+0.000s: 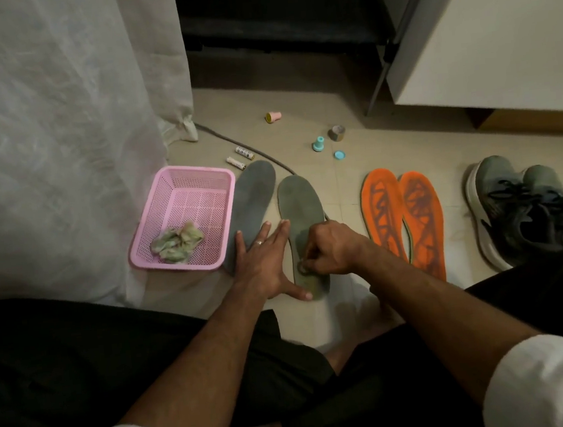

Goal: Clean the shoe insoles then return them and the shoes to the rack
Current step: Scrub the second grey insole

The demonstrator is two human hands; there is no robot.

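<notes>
White rolled-up sleeves (547, 384) and dark trousers (63, 354) sit closest to the camera, person's seated on a pale tiled floor (345, 172). The left hand (264, 266) lies flat with fingers spread, thumb pressing the heel edge of a grey insole (300, 211) and fingertips reaching onto the second grey insole (254, 198) just beside it. The right hand (331, 248) is curled up tight, pinching a small wad of something against that first insole near the heel, can't really tell what it is.

Left of the insoles, touching the second one, there's a pink mesh basket (180, 178) with crumpled greenish wipes (176, 245) in it. To the right, two orange insoles (404, 215) lie side by side, then a pair of grey sneakers (526, 203) with dark laces.

Further back on the floor: two batteries (240, 158), a cable (260, 153), teal caps (320, 143), a tape roll (337, 133), a pink cap (273, 116). White curtain (57, 114) on the left, white cabinet (496, 27) on the right, dark gap between.
</notes>
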